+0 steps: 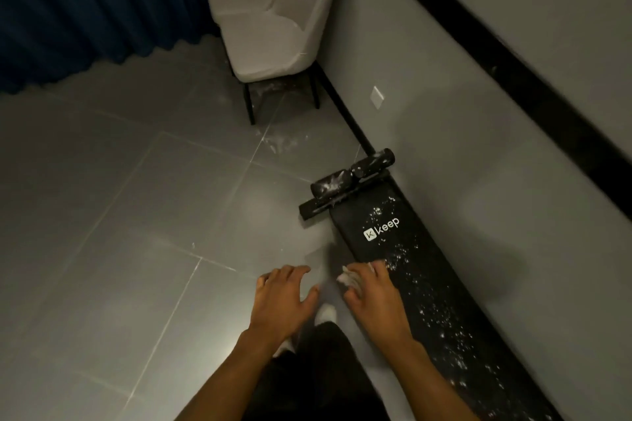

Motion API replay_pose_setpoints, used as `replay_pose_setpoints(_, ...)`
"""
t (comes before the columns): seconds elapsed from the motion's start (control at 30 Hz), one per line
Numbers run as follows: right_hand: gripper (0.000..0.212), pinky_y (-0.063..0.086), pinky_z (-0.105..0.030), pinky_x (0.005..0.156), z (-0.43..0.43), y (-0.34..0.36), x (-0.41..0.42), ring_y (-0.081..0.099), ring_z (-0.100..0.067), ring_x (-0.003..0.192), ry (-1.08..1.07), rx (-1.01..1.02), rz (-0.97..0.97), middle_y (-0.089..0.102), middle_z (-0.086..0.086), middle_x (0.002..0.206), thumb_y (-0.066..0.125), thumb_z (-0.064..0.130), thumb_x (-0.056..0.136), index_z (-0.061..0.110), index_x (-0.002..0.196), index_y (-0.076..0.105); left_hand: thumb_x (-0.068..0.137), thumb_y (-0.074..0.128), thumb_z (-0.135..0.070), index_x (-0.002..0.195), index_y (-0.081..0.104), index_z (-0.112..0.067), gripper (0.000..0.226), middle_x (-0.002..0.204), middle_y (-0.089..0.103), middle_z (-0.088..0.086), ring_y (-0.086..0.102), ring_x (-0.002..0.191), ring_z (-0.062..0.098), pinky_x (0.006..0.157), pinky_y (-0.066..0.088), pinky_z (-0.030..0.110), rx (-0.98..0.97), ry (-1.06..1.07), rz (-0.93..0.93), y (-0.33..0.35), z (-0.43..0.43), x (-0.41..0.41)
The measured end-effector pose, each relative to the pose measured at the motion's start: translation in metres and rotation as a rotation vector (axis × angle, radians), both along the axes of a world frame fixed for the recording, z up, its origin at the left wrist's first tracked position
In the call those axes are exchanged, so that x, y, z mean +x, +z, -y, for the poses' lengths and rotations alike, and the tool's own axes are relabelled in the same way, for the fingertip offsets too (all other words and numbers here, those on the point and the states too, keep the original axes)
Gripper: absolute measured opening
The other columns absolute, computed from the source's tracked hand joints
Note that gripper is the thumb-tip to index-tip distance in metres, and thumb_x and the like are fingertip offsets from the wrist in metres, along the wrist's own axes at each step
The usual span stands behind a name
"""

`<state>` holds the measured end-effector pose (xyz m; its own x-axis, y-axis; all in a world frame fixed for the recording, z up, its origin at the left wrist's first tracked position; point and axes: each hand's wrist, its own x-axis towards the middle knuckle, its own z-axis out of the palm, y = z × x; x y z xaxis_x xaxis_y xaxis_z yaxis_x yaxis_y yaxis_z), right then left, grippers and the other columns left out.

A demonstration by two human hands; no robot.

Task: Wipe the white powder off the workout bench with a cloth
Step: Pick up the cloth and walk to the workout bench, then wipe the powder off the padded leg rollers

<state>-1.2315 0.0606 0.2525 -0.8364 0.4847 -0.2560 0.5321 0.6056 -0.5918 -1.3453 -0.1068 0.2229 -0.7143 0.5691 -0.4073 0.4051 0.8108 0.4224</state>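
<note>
The right grip [374, 297] curls round a crumpled white cloth [349, 278] at the left edge of the black padded bench [393, 243]; the left grip [284, 297] is spread, empty. Wiping looks barely begun: next, sweep across the white powder [441, 311].

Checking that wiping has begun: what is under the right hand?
A crumpled white cloth, held at the black bench edge by the right hand; only a bunched end shows. Beside it white powder speckles the pad. Any powder beneath hand and cloth is covered.

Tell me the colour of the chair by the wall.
The chair is off-white with dark legs, seen in the head view.
</note>
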Motion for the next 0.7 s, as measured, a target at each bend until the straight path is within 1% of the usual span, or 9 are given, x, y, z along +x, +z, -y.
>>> replay_pose_setpoints(0.1, 0.034, 0.047, -0.015, 0.081, -0.016, -0.025, -0.037, 0.057, -0.006, 0.089, -0.125, -0.091, -0.011, 0.049, 0.006, 0.117, 0.065, 0.025, 0.087, 0.03, 0.121, 0.06, 0.095, 0.034, -0.065, 0.144, 0.047, -0.036, 0.058, 0.146, 0.054, -0.008, 0.049, 0.133, 0.016, 0.115, 0.026, 0.036, -0.05, -0.068, 0.029, -0.022, -0.016, -0.044)
replay_pose_setpoints(0.17, 0.034, 0.045, -0.014, 0.083, -0.026, -0.042, -0.059, 0.058, -0.007, 0.093, -0.179, -0.132, -0.024, 0.054, 0.003, 0.115, 0.067, 0.023, 0.087, 0.029, 0.12, 0.061, 0.093, 0.032, -0.066, 0.144, 0.049, -0.035, 0.061, 0.144, 0.056, -0.006, 0.052, 0.131, 0.018, 0.113, 0.029, 0.037, -0.083, -0.111, 0.025, -0.037, -0.027, -0.072)
replay_pose_setpoints(0.27, 0.035, 0.041, -0.01, 0.086, -0.05, -0.071, -0.095, 0.058, -0.008, 0.097, -0.232, -0.182, -0.012, 0.057, 0.0, 0.116, 0.067, 0.02, 0.088, 0.027, 0.122, 0.062, 0.097, 0.039, -0.061, 0.146, 0.045, -0.035, 0.055, 0.145, 0.055, -0.007, 0.051, 0.131, 0.016, 0.113, 0.03, 0.035, -0.119, -0.145, 0.016, -0.061, -0.053, -0.115)
replay_pose_setpoints(0.33, 0.035, 0.038, -0.006, 0.086, -0.063, -0.088, -0.116, 0.057, -0.007, 0.098, -0.269, -0.195, -0.003, 0.058, 0.0, 0.117, 0.066, 0.019, 0.089, 0.026, 0.124, 0.062, 0.096, 0.041, -0.059, 0.147, 0.045, -0.034, 0.057, 0.142, 0.057, -0.006, 0.053, 0.128, 0.017, 0.11, 0.033, 0.035, -0.135, -0.172, 0.001, -0.077, -0.071, -0.144)
replay_pose_setpoints(0.47, 0.032, 0.041, -0.012, 0.093, -0.086, -0.119, -0.154, 0.057, -0.007, 0.105, -0.384, -0.231, -0.051, 0.057, 0.001, 0.122, 0.062, 0.017, 0.093, 0.024, 0.125, 0.06, 0.083, 0.028, -0.065, 0.15, 0.041, -0.031, 0.076, 0.14, 0.057, -0.001, 0.054, 0.125, 0.021, 0.106, 0.036, 0.038, -0.152, -0.268, 0.013, -0.108, -0.115, -0.2)
replay_pose_setpoints(0.53, 0.032, 0.044, -0.015, 0.095, -0.095, -0.136, -0.171, 0.056, -0.005, 0.107, -0.431, -0.239, -0.081, 0.055, 0.003, 0.123, 0.06, 0.019, 0.095, 0.025, 0.126, 0.058, 0.084, 0.033, -0.063, 0.152, 0.036, -0.031, 0.075, 0.143, 0.053, 0.0, 0.052, 0.126, 0.022, 0.107, 0.036, 0.039, -0.129, -0.304, 0.047, -0.125, -0.139, -0.225)
replay_pose_setpoints(0.6, 0.031, 0.049, -0.02, 0.094, -0.103, -0.158, -0.189, 0.055, -0.006, 0.106, -0.477, -0.239, -0.098, 0.053, 0.003, 0.121, 0.059, 0.022, 0.096, 0.024, 0.127, 0.056, 0.088, 0.048, -0.056, 0.154, 0.032, -0.033, 0.072, 0.148, 0.047, 0.002, 0.049, 0.129, 0.023, 0.109, 0.034, 0.039, -0.095, -0.354, 0.074, -0.15, -0.16, -0.249)
replay_pose_setpoints(0.63, 0.031, 0.049, -0.021, 0.093, -0.108, -0.167, -0.198, 0.055, -0.006, 0.105, -0.498, -0.239, -0.098, 0.051, 0.002, 0.121, 0.058, 0.023, 0.096, 0.023, 0.128, 0.056, 0.087, 0.053, -0.055, 0.155, 0.029, -0.035, 0.075, 0.149, 0.044, 0.003, 0.047, 0.13, 0.024, 0.109, 0.034, 0.04, -0.076, -0.379, 0.086, -0.16, -0.169, -0.261)
replay_pose_setpoints(0.7, 0.032, 0.049, -0.021, 0.091, -0.115, -0.192, -0.215, 0.054, -0.007, 0.103, -0.554, -0.25, -0.106, 0.048, 0.002, 0.121, 0.058, 0.023, 0.097, 0.024, 0.128, 0.054, 0.08, 0.052, -0.059, 0.157, 0.024, -0.037, 0.085, 0.152, 0.037, 0.006, 0.045, 0.133, 0.026, 0.108, 0.036, 0.042, -0.052, -0.457, 0.099, -0.189, -0.186, -0.283)
